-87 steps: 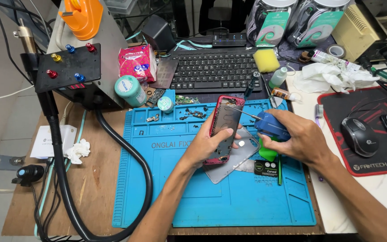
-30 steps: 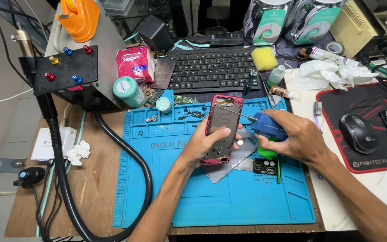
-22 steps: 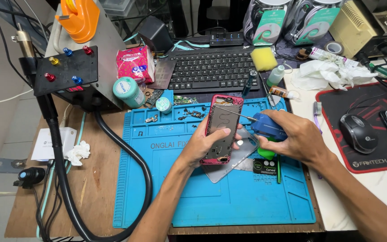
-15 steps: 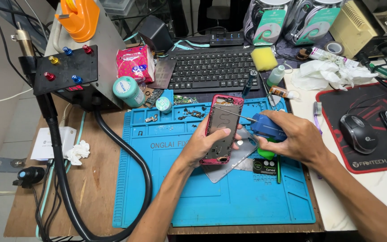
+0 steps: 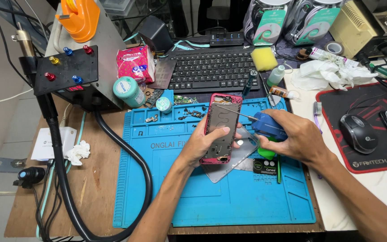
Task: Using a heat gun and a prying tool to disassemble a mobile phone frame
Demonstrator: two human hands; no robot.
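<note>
My left hand (image 5: 204,141) grips a pink-framed phone housing (image 5: 221,122), open side up, tilted a little above the blue work mat (image 5: 211,197). My right hand (image 5: 298,136) holds a blue-handled screwdriver (image 5: 265,124); its thin metal shaft points left and its tip rests at the upper part of the housing. Under the housing lies a grey metal plate (image 5: 231,159) on the mat. Small screws and parts (image 5: 191,113) are scattered on the mat's top tray.
A black keyboard (image 5: 211,69) lies behind the mat. At left stand a black box with coloured knobs (image 5: 66,71), a thick black hose (image 5: 131,152) and a teal tub (image 5: 127,91). At right sit a mouse (image 5: 357,132) on a red-edged pad, crumpled tissue (image 5: 332,74) and small bottles (image 5: 275,76).
Both hands stay almost still on the housing and screwdriver; the screwdriver tip has shifted slightly at the top of the housing.
</note>
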